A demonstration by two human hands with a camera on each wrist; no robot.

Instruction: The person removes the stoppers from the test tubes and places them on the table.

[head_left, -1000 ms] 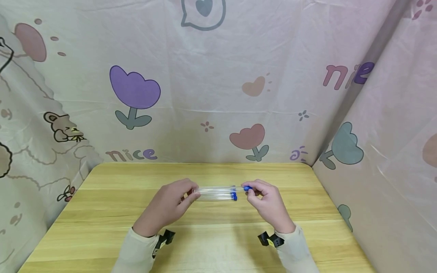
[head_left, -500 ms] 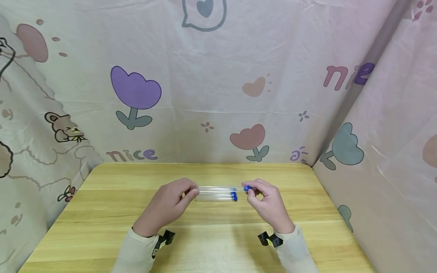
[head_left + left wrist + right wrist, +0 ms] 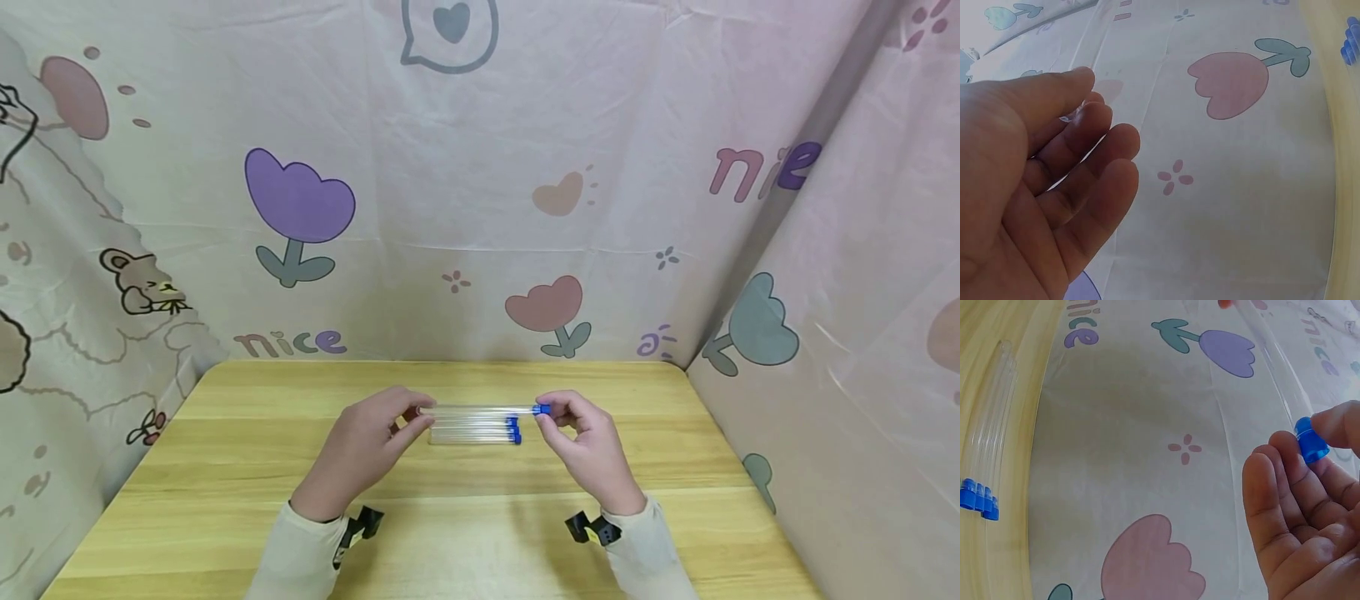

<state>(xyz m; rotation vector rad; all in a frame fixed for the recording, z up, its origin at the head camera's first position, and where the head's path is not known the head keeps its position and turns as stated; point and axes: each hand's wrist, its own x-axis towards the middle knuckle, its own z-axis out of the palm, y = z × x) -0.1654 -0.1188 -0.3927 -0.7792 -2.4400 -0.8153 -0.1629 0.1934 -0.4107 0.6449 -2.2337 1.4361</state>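
Observation:
A clear test tube with a blue cap is held level above the table in the head view. My right hand pinches it at the blue cap, thumb on one side and fingers on the other. At its other end, my left hand holds the tube between thumb and fingertips; in the left wrist view this hand mostly hides that end. Several more capped test tubes lie side by side on the table just below, their blue caps all towards the right.
The wooden table reaches back to a patterned cloth that hangs behind it and along both sides. Black wrist cameras are strapped at the sleeves.
Both hands have raised the held test tube slightly, away from the row, and its blue cap has shifted a little. The tubes on the table stay in place.

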